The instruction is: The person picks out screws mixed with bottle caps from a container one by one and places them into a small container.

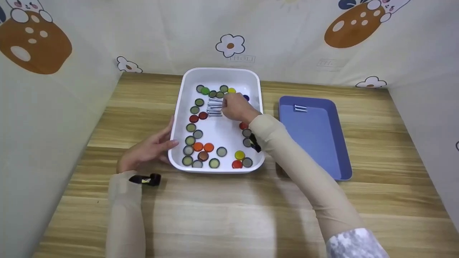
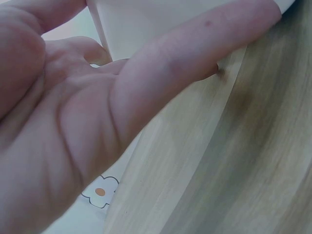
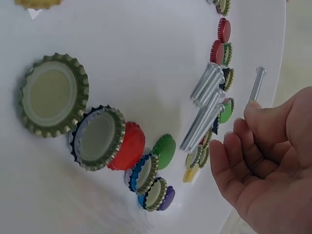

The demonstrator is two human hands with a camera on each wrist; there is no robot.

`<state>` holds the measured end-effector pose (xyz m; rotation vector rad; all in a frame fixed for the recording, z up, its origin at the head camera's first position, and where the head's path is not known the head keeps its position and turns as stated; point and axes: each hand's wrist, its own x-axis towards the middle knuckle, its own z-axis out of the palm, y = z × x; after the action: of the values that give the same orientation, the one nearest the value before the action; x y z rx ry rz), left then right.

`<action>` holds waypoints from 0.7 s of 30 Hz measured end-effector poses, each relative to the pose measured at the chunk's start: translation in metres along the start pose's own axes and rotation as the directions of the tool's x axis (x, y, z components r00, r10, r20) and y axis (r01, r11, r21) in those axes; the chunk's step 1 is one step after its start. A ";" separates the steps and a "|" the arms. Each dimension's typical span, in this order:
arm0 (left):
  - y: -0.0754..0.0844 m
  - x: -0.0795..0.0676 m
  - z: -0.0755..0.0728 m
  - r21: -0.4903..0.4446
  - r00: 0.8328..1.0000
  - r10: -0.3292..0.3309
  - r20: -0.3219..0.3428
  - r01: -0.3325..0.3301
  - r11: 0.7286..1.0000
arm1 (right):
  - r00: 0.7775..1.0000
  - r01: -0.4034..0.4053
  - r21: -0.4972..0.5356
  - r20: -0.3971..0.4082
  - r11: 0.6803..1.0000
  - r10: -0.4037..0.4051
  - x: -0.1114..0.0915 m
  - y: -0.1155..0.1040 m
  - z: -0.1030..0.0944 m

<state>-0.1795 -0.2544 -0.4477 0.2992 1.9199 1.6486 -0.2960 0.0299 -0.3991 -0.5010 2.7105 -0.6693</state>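
Observation:
My right hand (image 1: 237, 106) is over the upper part of a white tub (image 1: 216, 170) and pinches a small silver bolt (image 3: 256, 85) between thumb and fingers, its head end sticking out. Several more silver bolts (image 1: 214, 111) lie side by side in the tub, just left of that hand. Around them on the tub's floor are bottle caps (image 1: 221, 152), some plain side up, others red, orange, green or yellow. My left hand (image 1: 150, 147) rests against the tub's left side, fingers and thumb extended along its outer wall.
A blue tray (image 1: 312, 139) stands right of the tub, with two silver bolts (image 1: 300, 108) near its far end. Both sit on a wood-grain table (image 1: 215, 215). A patterned cloth (image 1: 172, 43) hangs behind the table and along its sides.

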 end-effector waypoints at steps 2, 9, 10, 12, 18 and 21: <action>0.000 0.000 0.000 0.007 1.000 -0.006 -0.007 0.006 1.000 | 1.000 0.012 -0.002 -0.006 1.000 -0.012 -0.001 0.001 -0.003; 0.001 0.000 0.000 0.007 1.000 -0.023 -0.019 0.023 1.000 | 0.996 0.066 0.014 -0.065 0.998 -0.065 -0.007 0.003 -0.020; 0.001 0.000 0.000 0.008 1.000 -0.021 -0.019 0.021 1.000 | 0.995 0.070 0.015 -0.070 0.997 -0.068 -0.007 0.004 -0.023; 0.002 0.000 0.000 0.011 1.000 -0.013 -0.015 0.013 1.000 | 0.996 0.067 0.020 -0.064 0.998 -0.066 -0.009 0.005 -0.028; 0.002 0.000 0.000 0.009 1.000 0.009 -0.002 -0.009 1.000 | 0.999 0.047 0.034 -0.027 0.998 -0.046 -0.012 0.013 -0.036; 0.002 0.000 0.000 0.010 1.000 0.005 -0.007 -0.005 1.000 | 0.999 0.041 0.062 -0.013 0.997 -0.040 -0.013 0.019 -0.037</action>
<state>-0.1798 -0.2537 -0.4457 0.3027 1.9343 1.6457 -0.3031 0.0658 -0.3744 -0.5395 2.6870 -0.7673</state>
